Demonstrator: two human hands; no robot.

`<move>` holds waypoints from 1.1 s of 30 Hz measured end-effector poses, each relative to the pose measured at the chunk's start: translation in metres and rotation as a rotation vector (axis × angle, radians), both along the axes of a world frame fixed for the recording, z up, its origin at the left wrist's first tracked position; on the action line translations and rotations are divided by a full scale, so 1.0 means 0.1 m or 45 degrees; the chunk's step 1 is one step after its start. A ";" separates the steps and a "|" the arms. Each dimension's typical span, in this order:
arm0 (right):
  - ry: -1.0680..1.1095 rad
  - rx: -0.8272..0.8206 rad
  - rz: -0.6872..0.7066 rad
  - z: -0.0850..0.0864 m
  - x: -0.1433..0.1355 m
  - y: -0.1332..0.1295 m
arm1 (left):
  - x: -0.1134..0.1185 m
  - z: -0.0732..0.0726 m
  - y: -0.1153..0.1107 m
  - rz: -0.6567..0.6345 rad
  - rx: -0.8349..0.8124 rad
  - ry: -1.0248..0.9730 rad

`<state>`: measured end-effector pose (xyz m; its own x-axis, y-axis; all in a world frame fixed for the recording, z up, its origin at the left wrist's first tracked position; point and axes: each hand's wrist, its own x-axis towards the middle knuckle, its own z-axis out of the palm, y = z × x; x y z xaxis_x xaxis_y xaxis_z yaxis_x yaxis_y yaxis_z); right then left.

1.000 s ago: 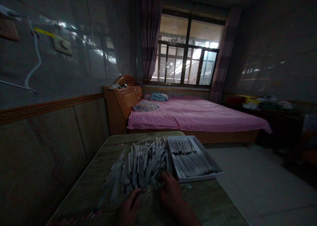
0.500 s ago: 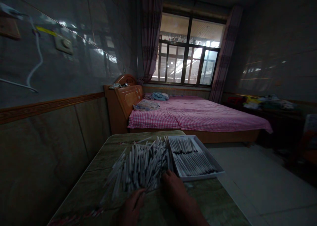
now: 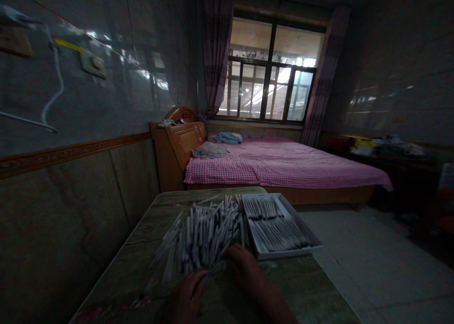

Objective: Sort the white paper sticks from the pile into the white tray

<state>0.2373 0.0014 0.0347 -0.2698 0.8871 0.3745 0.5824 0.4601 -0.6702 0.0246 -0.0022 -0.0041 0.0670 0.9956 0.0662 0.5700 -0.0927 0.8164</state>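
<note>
My left hand (image 3: 186, 295) is low over the table, its thumb and fingers pinched on one end of a slim white pen-like stick (image 3: 215, 268). Just to the right, my right hand (image 3: 244, 268) has its fingers curled near the stick's other end; its fingertips are partly hidden, so their grip is unclear. Beyond both hands lies a loose heap of similar white sticks (image 3: 204, 232), pointing mostly away from me. A shallow white box (image 3: 264, 256) at the right of the heap holds two rows of these sticks with dark ends.
The marbled green table (image 3: 131, 267) carries the heap and box. Behind it stands a bed (image 3: 283, 168) with a pink checked cover and wooden headboard (image 3: 182, 144). A tiled wall (image 3: 78, 220) runs along the left, with a hanging white cable (image 3: 56, 78). Tiled floor (image 3: 358, 253) lies at right.
My right hand has moved left, away from the box's near corner and closer to the stick at my left hand. My left hand has stayed almost in place.
</note>
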 end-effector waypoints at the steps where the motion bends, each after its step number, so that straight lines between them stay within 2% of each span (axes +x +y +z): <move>1: -0.003 0.004 0.017 0.01 -0.01 0.00 | 0.00 0.01 0.00 -0.001 0.001 -0.006; 6: -0.020 0.006 0.056 0.00 -0.04 -0.01 | 0.01 0.05 0.01 -0.020 -0.024 0.004; 14: -0.050 -0.007 0.152 0.04 -0.07 -0.04 | -0.03 0.02 0.00 -0.094 -0.002 0.066; 19: -0.129 -0.101 0.105 0.04 -0.05 -0.04 | -0.04 0.05 -0.03 -0.099 0.140 0.136; 23: -0.001 -0.195 0.125 0.03 -0.04 -0.05 | -0.04 0.03 -0.05 -0.102 0.241 0.201; 27: 0.252 -0.362 0.093 0.04 -0.07 -0.06 | -0.03 -0.02 -0.03 -0.125 0.251 0.190; 30: 0.457 -0.451 0.076 0.09 -0.11 -0.06 | -0.05 -0.04 0.03 -0.021 0.139 0.064; 33: 0.511 -0.441 -0.005 0.11 -0.18 -0.08 | -0.19 -0.10 0.14 0.198 0.122 0.018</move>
